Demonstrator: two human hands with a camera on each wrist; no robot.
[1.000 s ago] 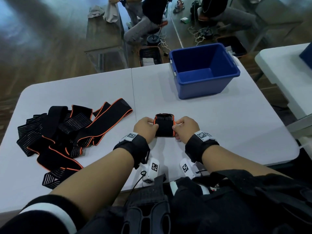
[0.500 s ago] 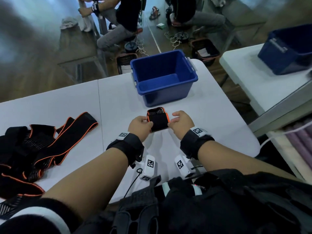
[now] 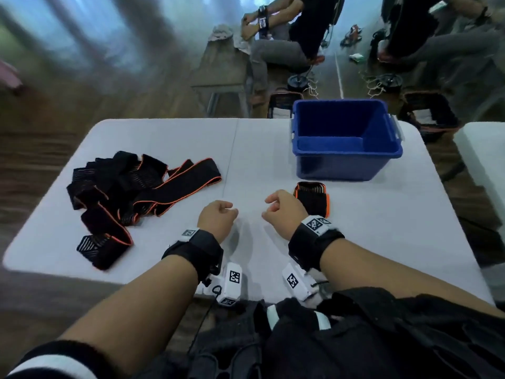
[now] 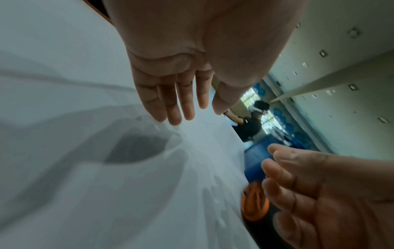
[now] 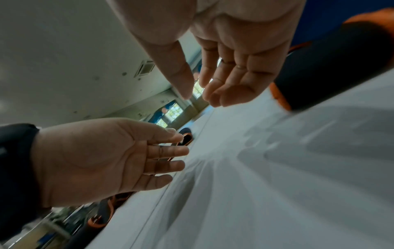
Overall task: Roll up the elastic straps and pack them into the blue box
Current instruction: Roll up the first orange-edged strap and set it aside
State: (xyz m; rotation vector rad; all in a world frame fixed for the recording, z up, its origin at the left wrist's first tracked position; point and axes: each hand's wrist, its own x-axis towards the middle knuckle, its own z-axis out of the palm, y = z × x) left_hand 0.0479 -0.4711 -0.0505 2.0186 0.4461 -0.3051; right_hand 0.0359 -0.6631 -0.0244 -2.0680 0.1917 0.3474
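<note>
A rolled strap [image 3: 313,198], black with orange edges, lies on the white table [image 3: 382,228] just in front of the blue box [image 3: 344,138], which looks empty. My right hand [image 3: 281,207] hovers beside the roll's left end and holds nothing; its fingers [image 5: 226,80] are loosely bent, and the roll [image 5: 332,64] lies off to the side of them. My left hand [image 3: 218,214] floats over bare table with relaxed fingers [image 4: 175,101], also empty. A heap of unrolled straps [image 3: 131,195] lies at the left.
The table's near edge is right behind my wrists. Beyond the far edge, other people [image 3: 287,42] sit on stools with black crates [image 3: 431,113] on the floor. A second white table [image 3: 483,165] stands to the right.
Both hands have let go of the rolled strap and drawn back; it now lies on the table near the box. The head view has swung left.
</note>
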